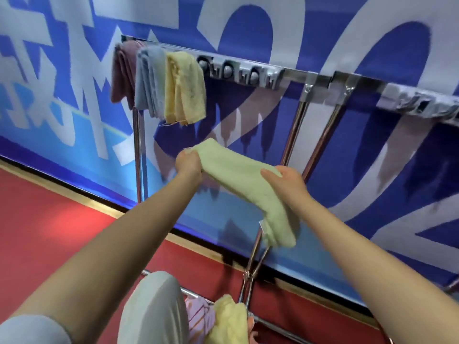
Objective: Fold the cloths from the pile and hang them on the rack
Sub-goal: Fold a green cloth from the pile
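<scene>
A pale green cloth (244,184), folded into a long narrow strip, is stretched in the air between both hands, in front of the rack (293,78) and below its top rail. The left hand (189,162) pinches the upper end of the strip, fingers curled tight around the fabric. The right hand (288,181) grips the strip further along, thumb lying across the top and fingers underneath, while the free lower end droops past it and hangs loose.

Above and to the left, three folded cloths hang side by side over the rail: a mauve cloth (123,73) at the far end, a light blue cloth (149,80) just beside it, and a yellow cloth (185,88) touching the blue one. The rest of the rail to the right carries a row of metal clips and hooks.

Down near the bottom edge, the pile (224,321) sits on the rack's lower bars, with a yellow piece on top and a lilac patterned piece just to its left. The person's knee (154,301), in light grey fabric, is next to it. Behind the rack is a blue and white wall banner (273,21), and the floor (49,219) is red.
</scene>
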The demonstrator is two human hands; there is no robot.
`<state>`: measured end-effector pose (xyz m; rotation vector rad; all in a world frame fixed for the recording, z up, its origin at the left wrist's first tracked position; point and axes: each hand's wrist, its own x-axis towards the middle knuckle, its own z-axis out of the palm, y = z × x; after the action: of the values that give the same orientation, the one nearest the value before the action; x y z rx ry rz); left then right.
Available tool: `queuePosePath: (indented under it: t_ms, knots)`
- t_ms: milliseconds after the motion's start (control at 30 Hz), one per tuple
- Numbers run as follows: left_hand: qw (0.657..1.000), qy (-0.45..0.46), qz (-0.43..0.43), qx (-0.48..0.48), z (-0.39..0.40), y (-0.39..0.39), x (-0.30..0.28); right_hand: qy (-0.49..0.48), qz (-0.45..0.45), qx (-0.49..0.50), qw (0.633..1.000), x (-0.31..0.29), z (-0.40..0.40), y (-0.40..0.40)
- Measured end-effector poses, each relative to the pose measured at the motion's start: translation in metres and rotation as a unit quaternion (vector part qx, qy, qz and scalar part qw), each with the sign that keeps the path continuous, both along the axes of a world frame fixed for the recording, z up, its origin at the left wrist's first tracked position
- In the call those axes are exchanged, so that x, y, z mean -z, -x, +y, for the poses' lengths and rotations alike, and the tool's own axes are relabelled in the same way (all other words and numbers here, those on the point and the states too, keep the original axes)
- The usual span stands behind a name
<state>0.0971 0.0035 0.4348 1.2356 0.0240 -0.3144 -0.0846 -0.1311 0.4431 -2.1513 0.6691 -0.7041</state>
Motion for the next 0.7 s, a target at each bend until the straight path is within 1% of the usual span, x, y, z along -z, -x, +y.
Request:
queuePosePath:
  t_ms: [67, 133, 200, 300, 467, 500, 567, 633, 700]
  knots:
    - [1.0, -0.019, -0.018, 0.013, -0.003, -0.01, -0.012, 0.059, 0.016, -0.006, 0.998, -0.035, -0.006, -0.01]
    - [0.994, -0.077, -0.065, 0.053, -0.008, -0.022, -0.02, 0.09, 0.017, -0.009, 0.996, -0.066, -0.011, -0.022]
    - [0.981, -0.136, -0.106, 0.085, -0.009, -0.028, -0.033, 0.087, 0.02, -0.009, 0.996, -0.098, -0.016, -0.037]
    - [0.964, -0.187, -0.161, 0.098, -0.009, -0.035, -0.059, 0.084, 0.047, -0.018, 0.995, -0.145, -0.018, -0.065]
    - [0.934, -0.268, -0.199, 0.123, -0.018, -0.062, -0.087, 0.092, 0.058, -0.026, 0.994, -0.213, -0.003, -0.118]
    - [0.932, -0.268, -0.207, 0.126, -0.018, -0.065, -0.093, 0.095, 0.061, -0.029, 0.993, -0.223, 0.0, -0.129]
    - [0.94, -0.231, -0.212, 0.134, -0.02, -0.072, -0.106, 0.102, 0.071, -0.042, 0.991, -0.238, 0.005, -0.152]
    - [0.949, -0.173, -0.219, 0.144, -0.022, -0.08, -0.117, 0.095, 0.078, -0.063, 0.99, -0.247, 0.01, -0.174]
    - [0.958, -0.097, -0.238, 0.128, -0.024, -0.091, -0.123, 0.08, 0.082, -0.081, 0.99, -0.251, 0.015, -0.195]
